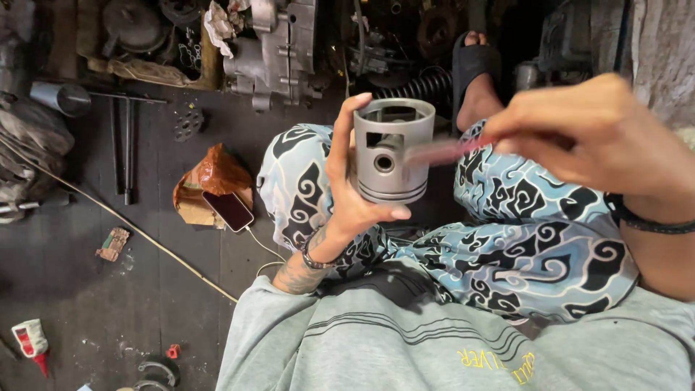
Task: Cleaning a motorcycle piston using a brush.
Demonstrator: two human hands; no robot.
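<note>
Item: piston [391,148], grey metal, hollow skirt upward, pin hole facing me, ring grooves low. Held above my patterned lap in my left hand [347,190], fingers wrapped behind, thumb under. My right hand [594,134] pinched a blurred pink brush [445,150] against its side.

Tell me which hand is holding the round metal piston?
The left hand holds the grey piston, fingers wrapped around its side. The right hand instead pinches a thin pink brush against it.

Piston [392,150] in left hand [346,190]; pink brush [447,150] alongside
</note>
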